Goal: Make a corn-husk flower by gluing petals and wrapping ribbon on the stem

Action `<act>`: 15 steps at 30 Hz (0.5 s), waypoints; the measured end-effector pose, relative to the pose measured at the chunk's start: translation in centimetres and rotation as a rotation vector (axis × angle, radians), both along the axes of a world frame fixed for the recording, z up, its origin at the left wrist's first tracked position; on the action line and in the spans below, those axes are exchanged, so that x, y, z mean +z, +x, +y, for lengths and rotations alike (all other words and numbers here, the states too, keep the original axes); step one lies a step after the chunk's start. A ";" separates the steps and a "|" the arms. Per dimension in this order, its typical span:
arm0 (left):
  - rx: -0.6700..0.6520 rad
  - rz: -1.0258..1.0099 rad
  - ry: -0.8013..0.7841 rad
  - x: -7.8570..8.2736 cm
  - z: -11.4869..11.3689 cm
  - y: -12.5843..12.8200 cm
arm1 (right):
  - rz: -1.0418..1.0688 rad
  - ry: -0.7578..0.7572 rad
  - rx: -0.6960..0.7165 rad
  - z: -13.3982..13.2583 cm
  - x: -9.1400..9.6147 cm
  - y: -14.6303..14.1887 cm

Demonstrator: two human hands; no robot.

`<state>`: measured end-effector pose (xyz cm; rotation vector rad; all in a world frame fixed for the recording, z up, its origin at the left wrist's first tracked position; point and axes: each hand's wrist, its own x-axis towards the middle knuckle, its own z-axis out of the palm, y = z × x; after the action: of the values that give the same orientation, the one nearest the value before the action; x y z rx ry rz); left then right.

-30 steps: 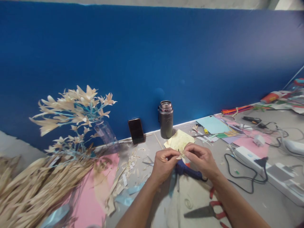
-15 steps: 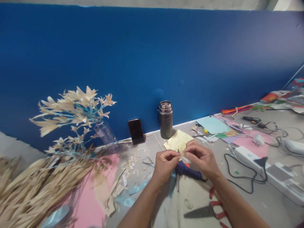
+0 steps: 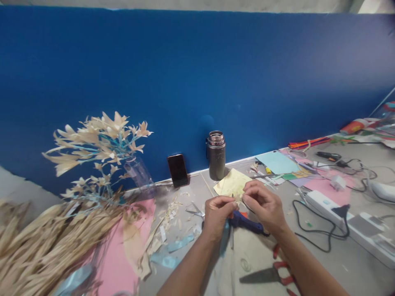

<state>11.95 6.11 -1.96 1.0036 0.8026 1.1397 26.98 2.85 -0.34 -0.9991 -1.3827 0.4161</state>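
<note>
Sitting pinched between hands, paper petal

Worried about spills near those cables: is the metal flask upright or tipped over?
Upright. The metal flask stands on its base beside the blue wall, mouth upward.

a steel flask and a dark phone stand against the blue wall. red-handled scissors lie on the counter.
</note>
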 end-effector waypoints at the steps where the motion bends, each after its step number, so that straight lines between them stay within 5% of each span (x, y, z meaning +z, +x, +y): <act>1: 0.011 -0.008 0.001 -0.1 0.0 0.1 | 0.042 -0.028 0.014 0.1 0.0 -0.1; 15: 0.045 0.073 0.076 0.0 -0.3 0.3 | 0.155 -0.239 0.012 -0.1 0.6 -0.7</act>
<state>12.21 5.80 -1.96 1.0995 0.8490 1.1852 26.24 2.75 0.28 -1.1281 -1.2189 0.6656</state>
